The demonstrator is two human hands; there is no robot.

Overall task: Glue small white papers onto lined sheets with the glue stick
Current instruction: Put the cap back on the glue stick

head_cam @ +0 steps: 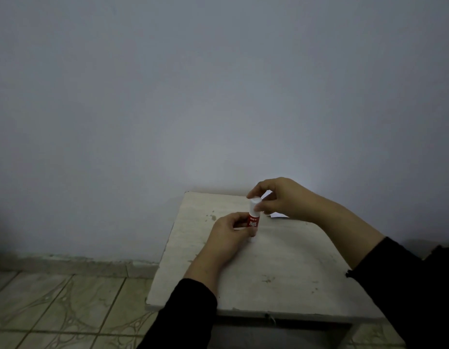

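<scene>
Dim light, one head view. The glue stick [253, 215] is standing upright above the far part of the table [281, 268], held between both hands; whether its base is touching the tabletop cannot be told. The left hand [231, 234] is gripping the red labelled lower body, fingers curled round it from the left. The right hand [278, 197] is pinching the white cap [254, 203] at the top, thumb and fingertips closing on it from above and the right. The cap is sitting on the tube. A sliver of white paper [278, 216] is lying flat on the table just beyond the right hand, mostly hidden under the wrist; lines on it cannot be made out. Both arms are wearing black sleeves [193, 306], pushed back from the wrists. The table is pale, stained and scuffed, standing against a plain wall [168, 96]. Patterned floor tiles [55, 311] are showing to the left.
</scene>
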